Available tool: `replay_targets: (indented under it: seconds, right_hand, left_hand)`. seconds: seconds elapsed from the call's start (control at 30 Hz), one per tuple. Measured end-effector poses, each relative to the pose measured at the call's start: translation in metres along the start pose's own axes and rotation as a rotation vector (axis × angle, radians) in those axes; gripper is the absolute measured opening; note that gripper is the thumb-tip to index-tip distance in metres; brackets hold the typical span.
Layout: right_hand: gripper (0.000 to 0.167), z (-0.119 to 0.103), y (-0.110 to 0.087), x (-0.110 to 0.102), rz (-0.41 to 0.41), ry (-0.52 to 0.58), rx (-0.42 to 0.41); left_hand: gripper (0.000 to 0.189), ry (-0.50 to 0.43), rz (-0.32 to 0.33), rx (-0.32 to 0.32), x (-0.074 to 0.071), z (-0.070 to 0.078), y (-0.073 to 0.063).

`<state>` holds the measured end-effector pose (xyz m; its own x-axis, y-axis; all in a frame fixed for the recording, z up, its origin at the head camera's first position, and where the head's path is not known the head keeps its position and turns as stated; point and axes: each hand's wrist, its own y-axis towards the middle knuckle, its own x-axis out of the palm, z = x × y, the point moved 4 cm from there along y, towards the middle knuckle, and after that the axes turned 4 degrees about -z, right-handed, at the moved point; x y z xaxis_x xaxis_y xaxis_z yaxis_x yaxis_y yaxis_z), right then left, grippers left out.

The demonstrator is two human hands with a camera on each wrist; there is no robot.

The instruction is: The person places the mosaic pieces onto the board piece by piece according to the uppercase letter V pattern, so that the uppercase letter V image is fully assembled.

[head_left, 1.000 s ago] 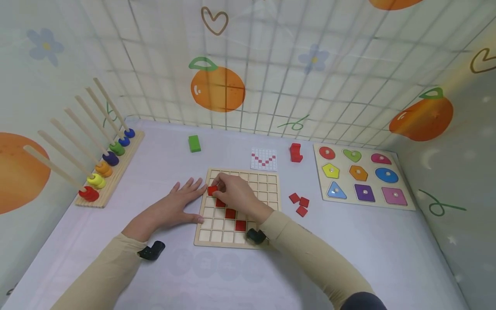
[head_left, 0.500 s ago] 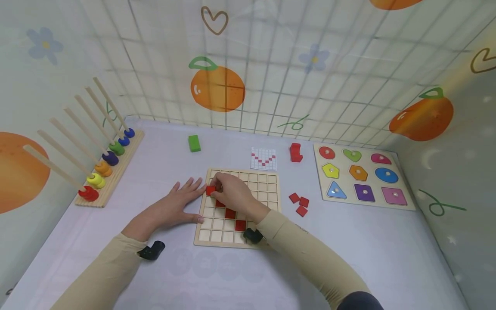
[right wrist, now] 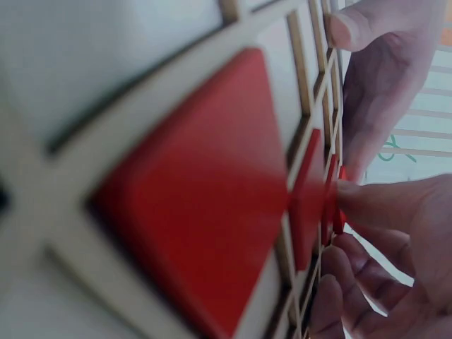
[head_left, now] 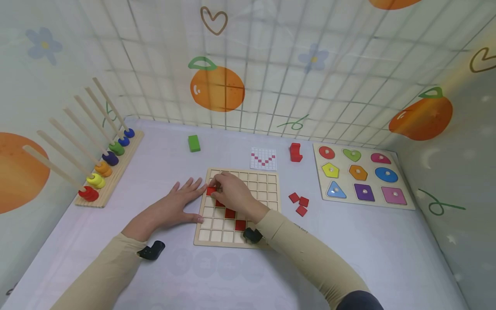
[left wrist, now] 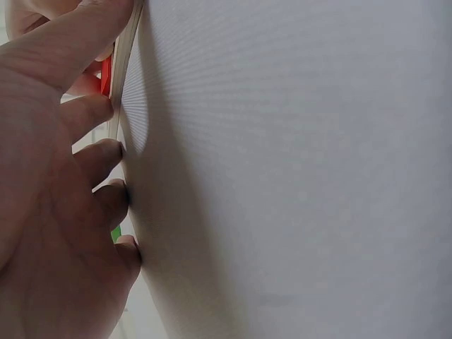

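Observation:
My left hand [head_left: 172, 211] lies spread beside the wooden grid board [head_left: 232, 246], its thumb and fingertips at the board's left edge. In the left wrist view, the thumb [left wrist: 78, 35] reaches to that edge. Near the upper left of the grid, my right hand [head_left: 236, 196] pinches a red square tile [head_left: 210, 191] at a cell in the leftmost column. The right wrist view puts its thumb [right wrist: 374, 205] against that tile. More red tiles [head_left: 230, 213] sit in cells on a diagonal running down to the right, partly hidden by the right hand.
Several loose red tiles [head_left: 302, 211] lie right of the board. Behind it are a pattern card [head_left: 254, 165], a red block [head_left: 296, 153] and a green block [head_left: 194, 144]. A shape puzzle [head_left: 344, 172] stands at right, a peg stacker [head_left: 118, 173] with rings at left.
The right hand and its red tile have shifted slightly left, and the tile now sits within the leftmost column. My left hand stays in place.

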<state>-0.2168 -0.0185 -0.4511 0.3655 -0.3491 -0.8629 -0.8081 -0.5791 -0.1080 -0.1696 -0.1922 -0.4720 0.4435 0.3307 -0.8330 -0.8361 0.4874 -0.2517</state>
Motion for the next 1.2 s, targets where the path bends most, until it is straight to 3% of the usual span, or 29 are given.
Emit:
replay_targets:
  seconds: [0.5,0.9,1.2]
  right_hand:
    - [0.018,0.0011,0.0019,0.0008,-0.001,-0.031,-0.033]
    - [0.023,0.0024,-0.0003,0.0008,0.003,0.013,-0.008]
    - [0.027,0.0062,-0.0056,-0.0012,-0.011,0.104,0.006]
  left_hand:
    - [0.102,-0.008,-0.007,-0.002,-0.0012,0.0007,-0.0003]
    - [0.103,-0.009,-0.003,0.002,0.0008,-0.0011,0.0004]
    - [0.103,-0.008,-0.005,-0.001,0.0008,-0.0010,0.0000]
